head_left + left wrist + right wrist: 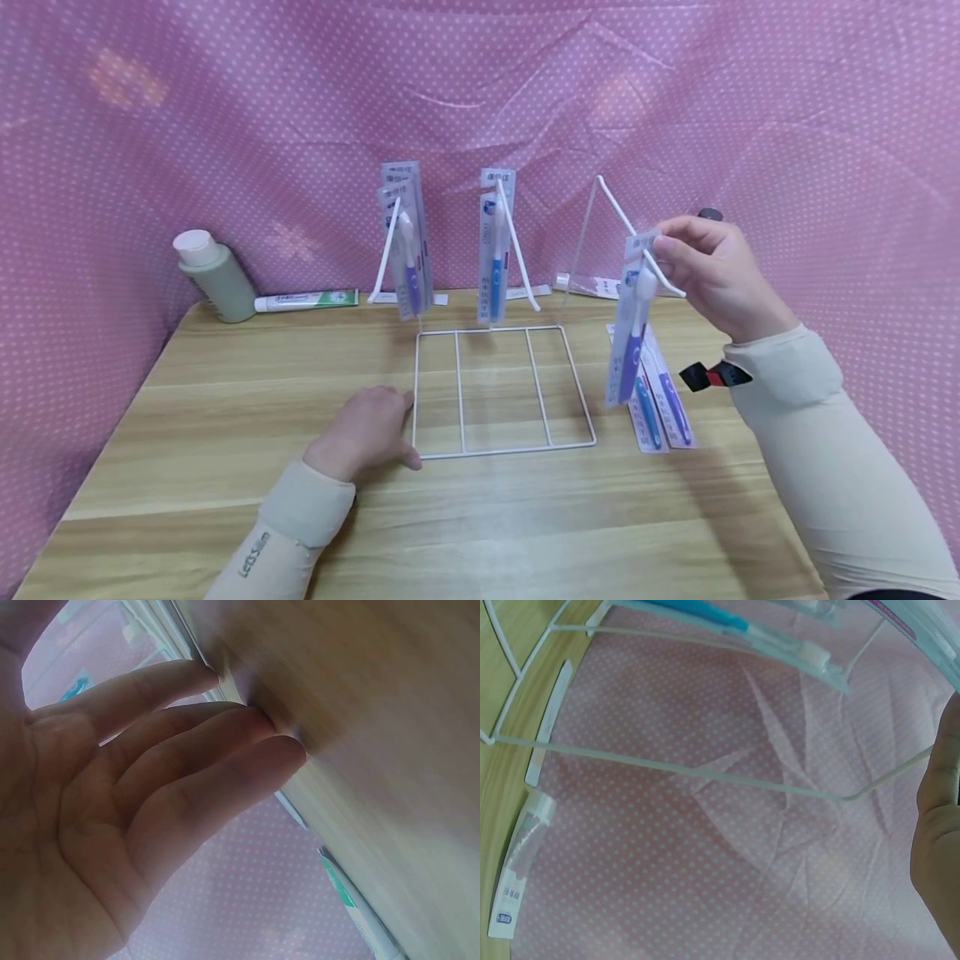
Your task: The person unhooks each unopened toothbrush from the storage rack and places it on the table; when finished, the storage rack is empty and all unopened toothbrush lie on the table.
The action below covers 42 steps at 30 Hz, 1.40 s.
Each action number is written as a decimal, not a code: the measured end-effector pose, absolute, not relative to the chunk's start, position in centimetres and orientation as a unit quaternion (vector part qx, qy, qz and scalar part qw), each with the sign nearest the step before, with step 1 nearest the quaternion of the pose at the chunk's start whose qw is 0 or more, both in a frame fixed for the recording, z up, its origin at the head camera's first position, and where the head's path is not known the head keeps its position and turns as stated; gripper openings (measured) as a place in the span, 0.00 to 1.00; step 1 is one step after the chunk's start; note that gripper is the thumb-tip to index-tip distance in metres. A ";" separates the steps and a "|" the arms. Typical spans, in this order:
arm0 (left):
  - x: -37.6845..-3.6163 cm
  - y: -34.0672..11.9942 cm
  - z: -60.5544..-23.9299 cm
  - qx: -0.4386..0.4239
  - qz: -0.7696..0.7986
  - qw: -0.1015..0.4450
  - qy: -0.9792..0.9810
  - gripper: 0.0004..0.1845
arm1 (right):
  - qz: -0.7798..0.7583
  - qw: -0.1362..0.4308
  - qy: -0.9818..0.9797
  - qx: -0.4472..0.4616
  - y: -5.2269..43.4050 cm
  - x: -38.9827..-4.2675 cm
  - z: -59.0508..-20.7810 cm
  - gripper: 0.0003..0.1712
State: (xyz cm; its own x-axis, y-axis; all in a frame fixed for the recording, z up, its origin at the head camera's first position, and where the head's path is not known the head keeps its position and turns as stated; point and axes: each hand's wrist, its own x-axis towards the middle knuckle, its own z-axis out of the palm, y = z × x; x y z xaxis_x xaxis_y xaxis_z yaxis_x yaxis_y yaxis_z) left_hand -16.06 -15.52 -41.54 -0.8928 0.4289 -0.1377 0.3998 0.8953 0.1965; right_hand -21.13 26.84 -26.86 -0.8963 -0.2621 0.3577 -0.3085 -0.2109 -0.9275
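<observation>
1. At the far left of the wooden table (225,467) a pale green bottle (217,279) with a white cap leans against the pink dotted cloth, with a tube of toothpaste (306,300) lying beside it.
2. The left hand (367,433) lies flat on the table, its fingers straight and holding nothing, with the fingertips (259,720) pressed against the left edge of the white wire rack (495,392). It looks to be steadying the rack.
3. The rack has three sloping hooks. The left hook carries packed toothbrushes (408,242), and the middle hook carries another pack (495,250).
4. The right hook (637,237) holds no hung pack yet. The right hand (712,267) pinches the top of a packed purple toothbrush (633,321) right at this hook's tip, and the pack hangs straight down from the fingers.
5. Judged from this, the step in hand is threading the pack's hanging hole onto the right hook. Whether the hole is already over the tip is too small to tell.
6. The next move likely calls for lining the hole up with the upturned tip, sliding the pack up along the wire, and then letting go, while the left hand keeps the rack from shifting.
7. Further right, two more packed brushes (663,400) lie flat on the table, near the rack's base.
</observation>
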 end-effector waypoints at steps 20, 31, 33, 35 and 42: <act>-16.0 -15.7 -41.7 0.216 0.083 0.086 0.969 0.50 | 0.750 -0.025 -0.544 0.374 28.8 -16.1 -26.4 0.20; -16.0 -15.6 -41.6 0.225 0.081 0.081 0.968 0.47 | 0.758 -0.015 -0.601 0.254 33.5 -17.5 -27.0 0.18; -16.0 -15.6 -41.6 0.225 0.079 0.082 0.968 0.47 | 0.756 -0.025 -0.622 0.201 34.7 -18.3 -27.8 0.17; -16.0 -15.6 -41.6 0.223 0.078 0.083 0.968 0.48 | 0.748 -0.031 -0.645 0.151 35.8 -19.1 -28.7 0.16; -16.0 -15.5 -41.5 0.218 0.082 0.089 0.969 0.49 | 0.698 -0.061 -0.713 0.021 39.3 -22.4 -32.9 0.11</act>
